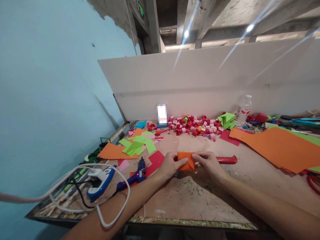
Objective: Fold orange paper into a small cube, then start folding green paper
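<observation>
A person's two bare hands meet over the middle of a pale, wood-toned tabletop (205, 206), the surface scuffed and flecked with dark green specks, its near edge rough and chipped. Between them is a small, roughly rectangular orange paper piece (190, 165), matt, with crease lines running across its face. The left hand (171, 165) pinches it at the left side, thumb flat on the near face; the right hand (207, 163) grips the upper right corner, thumb and fingers closed on the paper. I cannot tell whether its lower edge touches the board.

Just beyond the right hand lies a smooth red handle (228, 160). Near the left forearm, a blue glue gun (136, 176) rests beside a flat red sheet (156, 161). Farther left, light green strips (135, 146) overlap loosely. At the back, a heap of small box-like paper cubes (195, 126), mostly red and pink, stands near a clear plastic bottle (243, 113). To the right, a large orange sheet (280, 146) curves at its edge.
</observation>
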`<state>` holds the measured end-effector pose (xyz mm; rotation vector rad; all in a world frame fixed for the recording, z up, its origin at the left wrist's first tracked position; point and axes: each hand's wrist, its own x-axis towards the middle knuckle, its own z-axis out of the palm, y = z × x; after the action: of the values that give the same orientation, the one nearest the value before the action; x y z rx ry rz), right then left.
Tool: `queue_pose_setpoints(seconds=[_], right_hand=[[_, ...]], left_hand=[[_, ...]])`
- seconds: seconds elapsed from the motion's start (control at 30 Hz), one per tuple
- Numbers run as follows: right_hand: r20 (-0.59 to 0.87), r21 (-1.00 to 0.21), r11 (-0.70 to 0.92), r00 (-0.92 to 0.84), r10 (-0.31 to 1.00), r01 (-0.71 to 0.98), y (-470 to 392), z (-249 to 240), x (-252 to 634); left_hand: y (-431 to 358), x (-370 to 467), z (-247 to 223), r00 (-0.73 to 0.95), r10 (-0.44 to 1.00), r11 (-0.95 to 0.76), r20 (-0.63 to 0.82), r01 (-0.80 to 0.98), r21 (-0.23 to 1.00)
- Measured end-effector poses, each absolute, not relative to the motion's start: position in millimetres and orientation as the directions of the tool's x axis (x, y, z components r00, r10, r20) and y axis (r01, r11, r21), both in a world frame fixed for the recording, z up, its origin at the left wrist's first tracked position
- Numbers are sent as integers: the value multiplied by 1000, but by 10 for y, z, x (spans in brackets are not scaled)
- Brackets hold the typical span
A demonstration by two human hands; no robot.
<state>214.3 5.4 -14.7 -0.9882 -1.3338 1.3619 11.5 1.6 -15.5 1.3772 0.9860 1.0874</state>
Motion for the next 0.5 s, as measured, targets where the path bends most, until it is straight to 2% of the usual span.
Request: queue_pose_setpoints(seconds=[0.17,0.5], right_hand=[[64,-996,51,-203,977,-66,39,-137,2128],[35,-989,6,-199,979,-146,21,-120,2144]], left_hand=[[34,105,-183,277,957,-76,83,-36,996],[19,98,-173,269,962,-54,48,17,998]])
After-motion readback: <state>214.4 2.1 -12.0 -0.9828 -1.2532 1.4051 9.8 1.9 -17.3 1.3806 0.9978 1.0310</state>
